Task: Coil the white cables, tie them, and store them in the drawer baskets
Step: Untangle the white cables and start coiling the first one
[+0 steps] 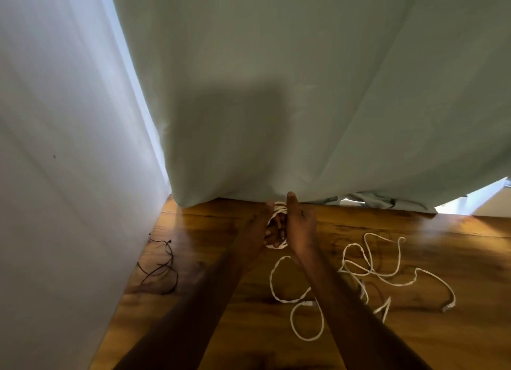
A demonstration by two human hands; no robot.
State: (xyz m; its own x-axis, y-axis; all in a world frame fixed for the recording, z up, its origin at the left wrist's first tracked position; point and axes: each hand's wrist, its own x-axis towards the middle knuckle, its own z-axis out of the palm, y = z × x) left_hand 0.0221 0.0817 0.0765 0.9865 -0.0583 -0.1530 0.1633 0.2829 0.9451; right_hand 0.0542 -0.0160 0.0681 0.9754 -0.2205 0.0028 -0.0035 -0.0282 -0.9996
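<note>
Both my hands meet over the wooden table, just in front of the curtain. My left hand (258,226) and my right hand (300,226) grip a small coil of white cable (279,208) between them; loops of it show above and below my fingers. My right thumb points up. The free length of white cable (367,270) trails in loose loops across the table to the right, ending in a plug (448,307). Another plug (308,304) lies near my right forearm. No drawer or basket is in view.
A thin dark cord (163,267) lies tangled on the wooden table (221,328) at the left, close to the white wall (55,176). A pale green curtain (304,93) hangs down to the table's far edge.
</note>
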